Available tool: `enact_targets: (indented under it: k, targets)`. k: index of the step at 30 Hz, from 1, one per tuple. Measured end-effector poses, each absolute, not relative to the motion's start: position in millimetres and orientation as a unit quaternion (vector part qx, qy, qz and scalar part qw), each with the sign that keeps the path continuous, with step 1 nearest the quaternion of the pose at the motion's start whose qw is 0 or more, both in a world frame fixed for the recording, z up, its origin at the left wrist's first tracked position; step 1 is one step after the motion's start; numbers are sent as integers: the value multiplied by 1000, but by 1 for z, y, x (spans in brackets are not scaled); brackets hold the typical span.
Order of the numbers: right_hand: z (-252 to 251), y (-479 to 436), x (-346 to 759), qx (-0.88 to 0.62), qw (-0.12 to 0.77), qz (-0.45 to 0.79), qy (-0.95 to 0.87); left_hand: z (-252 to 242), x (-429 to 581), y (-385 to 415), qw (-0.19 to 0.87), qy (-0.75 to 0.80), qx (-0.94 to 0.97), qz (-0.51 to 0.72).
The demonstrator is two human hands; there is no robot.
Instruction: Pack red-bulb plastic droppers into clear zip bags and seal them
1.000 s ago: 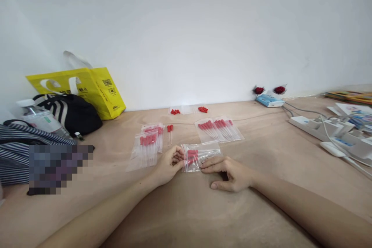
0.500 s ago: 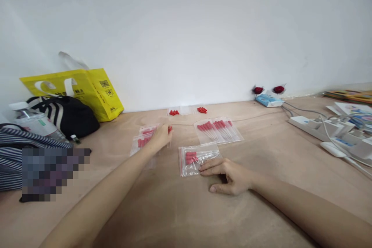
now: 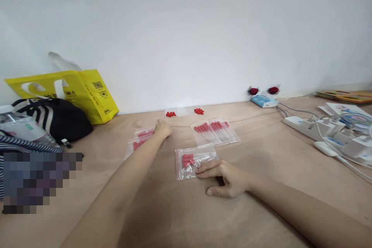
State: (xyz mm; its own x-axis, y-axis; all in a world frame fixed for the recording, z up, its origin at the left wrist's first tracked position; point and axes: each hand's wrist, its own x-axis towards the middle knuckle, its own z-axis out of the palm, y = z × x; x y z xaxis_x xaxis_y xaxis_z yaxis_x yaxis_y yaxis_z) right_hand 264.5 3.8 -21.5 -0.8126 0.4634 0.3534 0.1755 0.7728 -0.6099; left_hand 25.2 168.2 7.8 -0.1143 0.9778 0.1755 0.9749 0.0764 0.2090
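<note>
My right hand lies with its fingers stretched flat on the right edge of a clear zip bag, its thumb spread on the table. Inside that bag are several thin clear sticks with red bulb-like ends. Farther forward and to the left, my left hand is closed, its fingers curled and turned from view; whatever they hold is hidden. Partly under the left forearm lie more clear bags with red-ended sticks. Right of the left hand is another pair of bags with fanned red-ended sticks.
Two small bags of red pieces lie by the wall. At left are a yellow bag, a black bag, a plastic bottle and a small vial. A power strip with cables and a blue pack are at right.
My view has shifted slightly right. The red end showing at my left fingertips is now out of sight as that hand has turned. My right hand stays on the bag.
</note>
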Motion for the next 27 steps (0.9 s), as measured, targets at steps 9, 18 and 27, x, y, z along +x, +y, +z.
enact_targets:
  k: [9,18,27]
  targets:
    - [-23,7,263,-177,243,290,-909,35,9,118,43,664,684,299]
    - [-23,8,261,-186,233,289,-910,4,-24,20,312,477,536,623]
    - [-24,8,262,-185,239,287,-909,-12,-12,9,359,481,521,607]
